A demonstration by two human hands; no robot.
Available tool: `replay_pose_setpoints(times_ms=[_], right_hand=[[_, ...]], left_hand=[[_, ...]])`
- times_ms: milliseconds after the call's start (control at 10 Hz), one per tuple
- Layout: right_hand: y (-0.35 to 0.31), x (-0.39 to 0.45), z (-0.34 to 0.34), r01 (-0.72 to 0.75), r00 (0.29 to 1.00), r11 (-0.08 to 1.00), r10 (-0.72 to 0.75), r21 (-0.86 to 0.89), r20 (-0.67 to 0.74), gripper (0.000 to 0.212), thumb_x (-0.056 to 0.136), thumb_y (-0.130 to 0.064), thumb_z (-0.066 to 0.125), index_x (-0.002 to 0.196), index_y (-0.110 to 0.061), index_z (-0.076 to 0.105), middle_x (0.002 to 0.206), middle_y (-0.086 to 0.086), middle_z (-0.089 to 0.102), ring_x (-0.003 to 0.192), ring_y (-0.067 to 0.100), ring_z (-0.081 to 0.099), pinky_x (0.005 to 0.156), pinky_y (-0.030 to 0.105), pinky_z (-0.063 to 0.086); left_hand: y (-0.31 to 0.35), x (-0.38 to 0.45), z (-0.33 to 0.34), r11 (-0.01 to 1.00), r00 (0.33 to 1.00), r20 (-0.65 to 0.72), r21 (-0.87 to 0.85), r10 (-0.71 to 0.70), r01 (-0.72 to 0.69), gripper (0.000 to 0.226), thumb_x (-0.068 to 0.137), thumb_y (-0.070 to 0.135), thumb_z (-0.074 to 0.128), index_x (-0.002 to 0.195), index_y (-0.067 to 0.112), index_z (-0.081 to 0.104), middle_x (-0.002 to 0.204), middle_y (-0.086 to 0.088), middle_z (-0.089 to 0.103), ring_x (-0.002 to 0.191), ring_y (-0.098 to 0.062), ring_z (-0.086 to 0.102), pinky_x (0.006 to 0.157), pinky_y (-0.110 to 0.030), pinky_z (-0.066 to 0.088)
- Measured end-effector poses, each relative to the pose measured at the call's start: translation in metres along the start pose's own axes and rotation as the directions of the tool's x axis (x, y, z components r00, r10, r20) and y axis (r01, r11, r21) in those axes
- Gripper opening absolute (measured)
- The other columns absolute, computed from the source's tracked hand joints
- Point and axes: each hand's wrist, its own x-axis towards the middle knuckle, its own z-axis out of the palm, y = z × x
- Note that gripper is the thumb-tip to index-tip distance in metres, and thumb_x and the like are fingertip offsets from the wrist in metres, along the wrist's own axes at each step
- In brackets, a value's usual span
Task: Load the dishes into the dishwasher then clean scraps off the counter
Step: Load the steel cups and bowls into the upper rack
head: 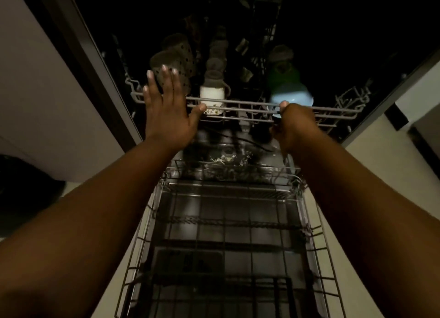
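I judge loading well along: my left hand [166,110] lies flat, fingers straight, on the upper rack [238,103] front edge; my right hand [292,122] curls round its rail beside cups [212,95]. Lower rack [226,222] looks bare (desk scraps unseen).

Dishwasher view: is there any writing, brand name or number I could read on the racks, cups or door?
None can be read.
White mug in the upper rack: a small patterned band low on its side, too blurred to tell whether it holds letters.
Blue and green cups: no print shows.
Lower rack: no label shows.
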Motion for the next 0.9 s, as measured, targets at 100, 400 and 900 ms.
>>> replay_pose_setpoints(times_ms=[100, 400, 900], right_hand=[[-0.012, 0.017, 0.013, 0.028, 0.996, 0.995, -0.021, -0.091, 0.084, 0.036, 0.098, -0.017, 0.042, 0.133, -0.012, 0.047, 0.139, 0.008, 0.049, 0.106, 0.028, 0.059, 0.067, 0.029, 0.047], [-0.008, 0.042, 0.024, -0.007, 0.999, 0.984, 0.014, -0.176, 0.039, 0.049, 0.096, -0.044, 0.048, 0.134, -0.014, 0.043, 0.138, 0.013, 0.048, 0.115, 0.031, 0.053, 0.09, 0.041, 0.049], [0.123, -0.242, -0.179, 0.455, 0.888, -0.167, 0.015, -0.875, 0.459, 0.088, 0.093, -0.063, 0.03, 0.151, -0.009, -0.01, 0.158, 0.014, -0.014, 0.146, 0.032, -0.011, 0.118, 0.042, -0.005]], left_hand=[[-0.002, 0.016, 0.007, 0.999, 0.999, 0.038, 0.043, 0.006, -0.008, 0.095, 0.089, 0.072, 0.023, 0.151, 0.005, -0.003, 0.159, -0.017, -0.005, 0.143, -0.039, -0.017, 0.114, -0.049, -0.011], [-0.003, 0.025, 0.002, 0.992, 0.992, 0.125, 0.125, 0.007, -0.023, 0.102, 0.083, 0.078, 0.024, 0.151, 0.007, -0.003, 0.159, -0.017, -0.004, 0.143, -0.039, -0.017, 0.115, -0.049, -0.009], [0.032, -0.271, -0.13, 0.997, 0.685, 0.725, 0.069, -0.072, 0.032, 0.091, 0.089, 0.069, 0.028, 0.151, 0.017, -0.013, 0.157, -0.013, -0.018, 0.144, -0.032, -0.015, 0.113, -0.045, -0.011]])
